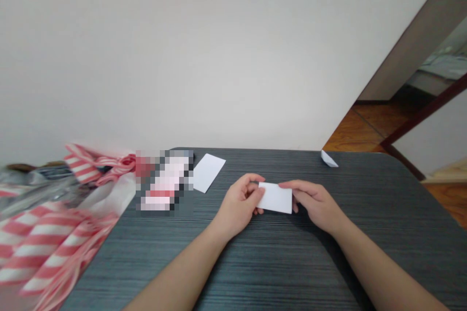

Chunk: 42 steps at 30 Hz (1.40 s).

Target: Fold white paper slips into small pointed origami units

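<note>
A small white rectangle of paper is held up between my two hands, just over the dark table. My left hand pinches its left end, thumb on the face towards me and fingers behind. At the right end, my right hand grips the paper, with its index finger along the top edge and other fingers partly hidden behind. Whether the paper is a single sheet or folded, I cannot tell. Another white sheet of paper lies flat on the table to the left of my hands.
The dark wood-grain table stands against a pale wall. A blurred-out, phone-like object lies near its left edge. A folded white paper piece rests at the back right. Red-and-white striped cloth is heaped left of the table.
</note>
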Tool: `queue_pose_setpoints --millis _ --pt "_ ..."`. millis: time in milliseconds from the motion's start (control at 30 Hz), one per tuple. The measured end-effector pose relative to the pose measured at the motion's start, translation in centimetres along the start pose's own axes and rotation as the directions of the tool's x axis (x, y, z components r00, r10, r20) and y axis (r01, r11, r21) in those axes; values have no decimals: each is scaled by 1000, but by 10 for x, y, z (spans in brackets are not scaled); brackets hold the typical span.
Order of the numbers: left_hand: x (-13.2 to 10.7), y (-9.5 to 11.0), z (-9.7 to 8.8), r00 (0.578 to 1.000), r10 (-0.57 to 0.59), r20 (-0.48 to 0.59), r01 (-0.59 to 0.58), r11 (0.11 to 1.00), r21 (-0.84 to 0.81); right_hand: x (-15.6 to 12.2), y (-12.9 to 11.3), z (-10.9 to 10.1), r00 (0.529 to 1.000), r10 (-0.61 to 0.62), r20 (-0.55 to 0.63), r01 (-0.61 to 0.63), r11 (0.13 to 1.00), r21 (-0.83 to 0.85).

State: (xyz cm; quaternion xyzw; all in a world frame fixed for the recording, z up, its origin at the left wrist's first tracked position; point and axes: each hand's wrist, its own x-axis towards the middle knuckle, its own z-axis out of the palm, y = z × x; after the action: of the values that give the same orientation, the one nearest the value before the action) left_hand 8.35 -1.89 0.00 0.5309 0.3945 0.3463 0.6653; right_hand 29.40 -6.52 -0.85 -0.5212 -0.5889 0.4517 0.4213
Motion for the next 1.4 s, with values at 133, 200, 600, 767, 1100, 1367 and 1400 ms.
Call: queue_pose_setpoints --millis 133,200,600,767,1100,1367,1400 --pt "0 0 0 1000 4 -1 -4 1000 7 0 1 3 999 40 -32 -38 998 55" --pt "-1 1 1 1000 6 2 -6 1000 15 1 0 5 997 73 -24 -73 997 -15" --pt "-1 5 -1 998 0 70 -19 960 278 2 2 5 992 47 -119 -59 993 -99" --pt "-1 1 -2 998 27 56 -45 938 344 1 3 6 993 48 -111 -62 991 -121" --pt "-4 4 -1 991 58 124 -112 867 486 6 -16 9 993 -118 -12 111 961 -253" --pt "-5 4 -2 978 89 189 -184 796 577 10 -23 15 980 -201 -12 188 933 -306" --pt "-5 4 -2 977 93 190 -188 792 581 10 -22 15 979 -203 -13 190 933 -307"
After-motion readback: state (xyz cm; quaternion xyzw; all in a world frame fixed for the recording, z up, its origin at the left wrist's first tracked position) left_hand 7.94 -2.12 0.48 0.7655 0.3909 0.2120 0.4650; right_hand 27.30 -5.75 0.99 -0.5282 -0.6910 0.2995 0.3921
